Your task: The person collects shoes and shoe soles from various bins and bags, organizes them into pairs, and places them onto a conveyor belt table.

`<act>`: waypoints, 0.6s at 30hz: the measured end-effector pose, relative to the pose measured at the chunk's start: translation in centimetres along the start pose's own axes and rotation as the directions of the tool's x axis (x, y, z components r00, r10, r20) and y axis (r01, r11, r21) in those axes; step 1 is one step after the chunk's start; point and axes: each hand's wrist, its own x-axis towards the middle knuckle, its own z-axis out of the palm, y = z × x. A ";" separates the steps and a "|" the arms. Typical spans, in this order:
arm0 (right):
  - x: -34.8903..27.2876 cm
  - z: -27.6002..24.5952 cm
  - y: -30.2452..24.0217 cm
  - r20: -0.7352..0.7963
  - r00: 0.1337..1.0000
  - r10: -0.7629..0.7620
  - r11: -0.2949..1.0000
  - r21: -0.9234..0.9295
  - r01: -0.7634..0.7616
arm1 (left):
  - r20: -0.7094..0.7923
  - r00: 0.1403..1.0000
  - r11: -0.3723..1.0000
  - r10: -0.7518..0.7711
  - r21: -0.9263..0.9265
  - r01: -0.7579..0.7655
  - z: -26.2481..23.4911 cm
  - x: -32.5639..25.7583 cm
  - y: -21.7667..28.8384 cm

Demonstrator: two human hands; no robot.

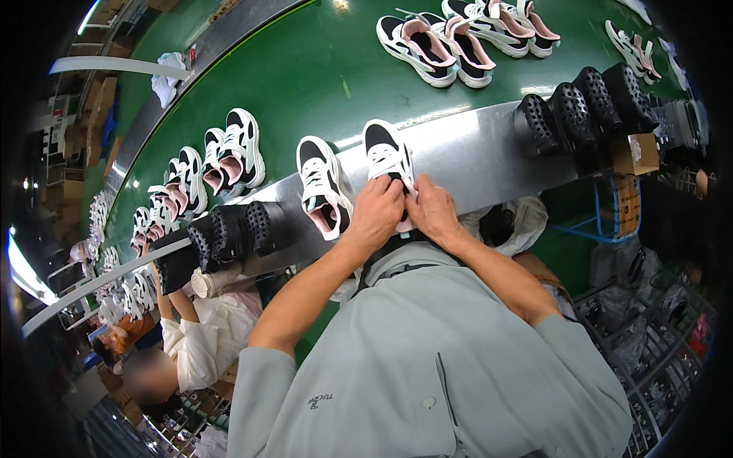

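Observation:
A black and white sneaker [388, 153] with pink lining sits on the metal ledge in front of me, toe pointing away. My left hand [378, 210] is closed at the shoe's tongue and laces. My right hand [432, 208] grips the right side of its opening, close beside the left hand. My fingers hide most of the collar, and I cannot make out whether they pinch a lace. Just to the left stands a matching sneaker [319, 175], untouched, its pink inside showing.
The metal ledge [489, 153] edges a green belt [321, 84]. Black perforated shoe forms [576, 107] stand at the right, more forms [229, 229] at the left. Pairs of sneakers [435, 46] rest along the belt. A co-worker in white [214, 336] is at the lower left.

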 end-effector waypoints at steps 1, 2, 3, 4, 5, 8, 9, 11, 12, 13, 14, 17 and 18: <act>0.0 -0.2 -1.0 0.031 1.000 0.001 1.000 -0.025 0.000 | 0.069 0.997 0.999 -0.043 -0.012 0.044 0.2 0.4 0.1; -0.1 0.0 -1.4 0.035 0.999 -0.001 1.000 -0.020 0.002 | 0.139 0.987 0.996 -0.086 -0.020 0.090 0.3 0.6 0.0; 0.0 -0.1 -1.5 0.042 0.999 0.019 1.000 -0.001 -0.019 | 0.053 0.996 0.992 -0.078 -0.092 0.083 0.2 0.9 -0.2; 0.1 -0.2 -1.4 0.050 0.998 0.039 0.999 0.017 -0.040 | 0.053 0.996 0.993 -0.074 -0.091 0.078 -0.1 0.7 -0.2; 0.0 0.0 -1.1 0.077 0.994 0.075 0.991 0.103 -0.083 | -0.134 0.984 0.991 -0.119 -0.077 0.109 -0.5 0.2 0.2; 0.0 0.8 -1.0 0.125 0.987 0.100 0.961 0.244 -0.128 | -0.338 0.897 0.959 -0.284 -0.088 0.270 -0.5 -2.5 1.8; -0.1 0.9 -0.9 0.157 0.982 0.105 0.948 0.281 -0.147 | -0.262 0.856 0.895 -0.446 -0.151 0.420 -0.3 -3.0 2.4; -0.2 2.0 -0.3 0.175 0.980 0.099 0.933 0.325 -0.153 | -0.074 0.723 0.717 -0.687 -0.231 0.658 0.6 -2.8 2.8; -0.3 2.4 -0.1 0.189 0.978 0.092 0.917 0.366 -0.157 | -0.076 0.716 0.711 -0.694 -0.230 0.665 0.9 -2.2 2.9; -0.3 2.7 0.2 0.197 0.977 0.086 0.918 0.364 -0.154 | -0.058 0.678 0.673 -0.733 -0.214 0.708 1.1 -1.6 2.9; -0.4 3.0 0.5 0.199 0.979 0.046 0.883 0.450 -0.134 | -0.041 0.639 0.633 -0.768 -0.196 0.749 1.4 -1.1 2.8; 0.9 1.6 1.4 0.351 0.930 0.108 0.766 0.567 -0.303 | -0.060 0.600 0.595 -0.798 -0.234 0.769 2.2 -1.1 1.6; 1.6 0.7 1.5 0.500 0.842 0.202 0.662 0.564 -0.493 | -0.025 0.578 0.558 -0.816 -0.293 0.776 2.4 -1.4 1.4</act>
